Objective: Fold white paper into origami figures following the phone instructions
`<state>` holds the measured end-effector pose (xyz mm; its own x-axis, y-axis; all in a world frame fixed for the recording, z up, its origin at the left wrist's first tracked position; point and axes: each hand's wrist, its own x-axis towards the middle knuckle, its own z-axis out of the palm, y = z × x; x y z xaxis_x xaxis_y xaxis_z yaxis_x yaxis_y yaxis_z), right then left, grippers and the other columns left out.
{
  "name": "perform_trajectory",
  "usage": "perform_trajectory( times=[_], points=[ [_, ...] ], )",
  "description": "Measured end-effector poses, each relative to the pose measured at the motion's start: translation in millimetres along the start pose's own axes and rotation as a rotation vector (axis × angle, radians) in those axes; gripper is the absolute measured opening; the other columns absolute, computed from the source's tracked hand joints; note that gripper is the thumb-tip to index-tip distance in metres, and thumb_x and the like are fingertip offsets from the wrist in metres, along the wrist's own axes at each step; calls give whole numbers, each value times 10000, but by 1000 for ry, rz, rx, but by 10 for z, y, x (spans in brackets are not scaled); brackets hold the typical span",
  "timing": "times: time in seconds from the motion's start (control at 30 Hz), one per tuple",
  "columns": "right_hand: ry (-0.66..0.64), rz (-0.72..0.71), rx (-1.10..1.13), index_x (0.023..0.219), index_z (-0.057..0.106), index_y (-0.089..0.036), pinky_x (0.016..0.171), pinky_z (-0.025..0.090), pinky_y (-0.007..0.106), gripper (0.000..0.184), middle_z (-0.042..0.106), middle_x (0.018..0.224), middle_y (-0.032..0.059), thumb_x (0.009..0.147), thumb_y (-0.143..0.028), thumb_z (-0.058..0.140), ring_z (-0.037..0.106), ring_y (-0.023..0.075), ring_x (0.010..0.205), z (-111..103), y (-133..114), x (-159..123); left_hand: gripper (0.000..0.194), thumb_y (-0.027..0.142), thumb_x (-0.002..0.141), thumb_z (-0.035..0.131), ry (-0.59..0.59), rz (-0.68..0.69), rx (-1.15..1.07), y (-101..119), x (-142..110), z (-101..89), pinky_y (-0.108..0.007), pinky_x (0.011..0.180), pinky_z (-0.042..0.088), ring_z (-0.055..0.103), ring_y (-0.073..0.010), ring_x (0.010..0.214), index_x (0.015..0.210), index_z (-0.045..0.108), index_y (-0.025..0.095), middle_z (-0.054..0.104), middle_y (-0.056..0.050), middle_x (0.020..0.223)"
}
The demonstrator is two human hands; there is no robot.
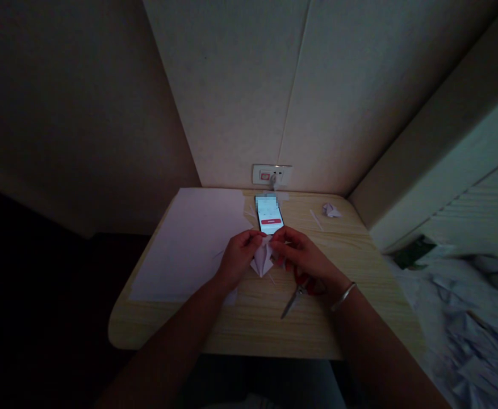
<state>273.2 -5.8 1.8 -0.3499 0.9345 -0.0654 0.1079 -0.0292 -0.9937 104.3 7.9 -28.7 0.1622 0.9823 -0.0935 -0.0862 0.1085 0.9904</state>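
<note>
A small piece of folded white paper (262, 260) is pinched between both hands above the middle of the table, with a pointed end toward me. My left hand (241, 254) grips its left upper side with thumb and fingers. On the opposite side my right hand (298, 250) pinches the upper right part. Under my right hand and wrist lie scissors (292, 301) with red handles, partly hidden, their blades pointing toward me. Just beyond the hands, a phone (271, 218) with a lit screen lies on the table.
Large white paper sheets (180, 244) cover the left of the wooden table (266, 335). A crumpled paper piece (331, 210) and a thin paper strip (316, 220) lie at the back right. A wall socket (272, 174) holds a plug. Paper scraps (474, 346) litter the right side below.
</note>
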Motion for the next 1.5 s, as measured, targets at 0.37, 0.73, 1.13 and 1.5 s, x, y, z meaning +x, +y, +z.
perform_trajectory(
  times=[0.37, 0.73, 1.13, 1.5],
  points=[
    [14, 67, 74, 735, 513, -196, 362, 364, 160, 253, 573, 561, -54, 763, -416, 634, 480, 56, 393, 22, -5, 1, 227, 330, 775, 590, 24, 73, 68, 53, -38, 25, -207, 567, 372, 511, -110, 633, 884, 682, 153, 636, -11, 741],
    [74, 39, 142, 736, 499, -194, 404, 423, 171, 263, 581, 580, -46, 734, -396, 667, 569, 92, 490, 56, 56, 29, 243, 346, 757, 603, 40, 54, 13, 57, -39, 46, -203, 531, 340, 466, -97, 576, 878, 665, 145, 601, 7, 684],
    [120, 24, 201, 745, 476, -197, 383, 401, 160, 249, 580, 566, -49, 738, -345, 676, 510, 69, 427, 79, 75, 45, 234, 335, 775, 580, 66, 95, 70, 86, -62, 56, -199, 515, 337, 448, -92, 558, 887, 662, 147, 574, 16, 658],
    [141, 10, 212, 762, 449, -206, 374, 396, 163, 301, 547, 590, -72, 714, -360, 703, 503, 59, 415, 92, 64, 51, 237, 333, 783, 576, 36, 105, 61, 78, -65, 60, -198, 506, 332, 443, -87, 548, 903, 659, 147, 560, 18, 647]
  ],
)
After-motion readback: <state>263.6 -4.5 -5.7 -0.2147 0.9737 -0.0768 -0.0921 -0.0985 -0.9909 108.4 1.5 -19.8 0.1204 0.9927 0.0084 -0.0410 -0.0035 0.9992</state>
